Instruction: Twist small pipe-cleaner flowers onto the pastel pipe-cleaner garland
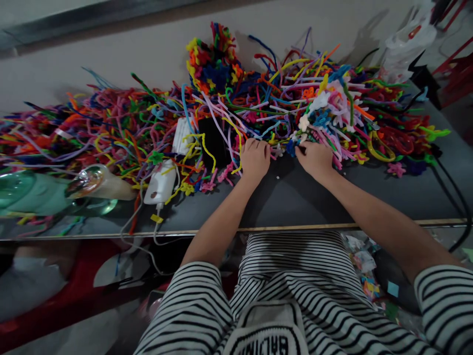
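My left hand [255, 157] rests at the front edge of a heap of fuzzy pipe cleaners [111, 123], back of the hand up and fingers curled down. What is under those fingers is hidden. Opposite it, my right hand [316, 159] is closed, thumb bent in against the fingers; anything in its grip is too small to make out. A small blue pipe-cleaner flower [290, 148] touches or nearly touches its fingertips. Just behind lie a white flower [304, 123] and a bunch of pink and white pipe-cleaner flowers [338, 101].
A dark phone [212, 143] and a white power bank [161, 182] with a cable lie left of my hands. Further left are a green bottle [33, 192] and a cup [107, 182]. Yellow-handled scissors [380, 148] lie right. A multicoloured flower ball [213, 61] stands behind.
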{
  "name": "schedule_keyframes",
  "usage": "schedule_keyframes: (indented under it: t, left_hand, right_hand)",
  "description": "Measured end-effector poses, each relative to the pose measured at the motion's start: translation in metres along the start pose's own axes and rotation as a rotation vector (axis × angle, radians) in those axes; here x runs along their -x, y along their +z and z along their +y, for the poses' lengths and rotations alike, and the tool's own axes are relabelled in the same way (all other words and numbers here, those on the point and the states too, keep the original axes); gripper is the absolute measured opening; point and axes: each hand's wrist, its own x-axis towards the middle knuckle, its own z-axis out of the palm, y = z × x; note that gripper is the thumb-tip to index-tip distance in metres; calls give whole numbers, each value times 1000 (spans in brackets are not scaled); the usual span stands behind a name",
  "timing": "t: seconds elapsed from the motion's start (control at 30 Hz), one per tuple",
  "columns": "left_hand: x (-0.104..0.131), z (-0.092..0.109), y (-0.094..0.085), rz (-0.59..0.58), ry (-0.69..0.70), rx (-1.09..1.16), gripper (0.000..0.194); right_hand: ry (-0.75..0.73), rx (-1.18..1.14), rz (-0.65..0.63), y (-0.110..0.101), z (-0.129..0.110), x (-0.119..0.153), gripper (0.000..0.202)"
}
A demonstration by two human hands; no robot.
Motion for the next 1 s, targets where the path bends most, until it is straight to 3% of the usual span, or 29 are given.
schedule_keyframes:
  t: [0.1, 0.23, 0.53, 0.7, 0.87, 1.0]
  left_hand:
    - [-1, 2, -1, 69, 5, -33, 16]
    - [-2, 4, 0, 74, -37, -28, 18]
    - [2, 5, -1, -56, -81, 53, 22]
    - [7, 18, 4, 8, -7, 63, 17]
    - [6, 24, -1, 65, -21, 7, 30]
    - [4, 25, -12, 131, -15, 70, 41]
  right_hand:
    - [-36, -61, -43, 3, -2, 3, 34]
    - [-72, -96, -50, 7, -3, 5, 37]
    - [-69, -243, -105, 9, 1, 1, 29]
    - [-48, -273, -31, 4, 1, 6, 25]
    - [-18, -321, 38, -3, 1, 10, 32]
    - [-136, -354, 21, -4, 0, 16, 41]
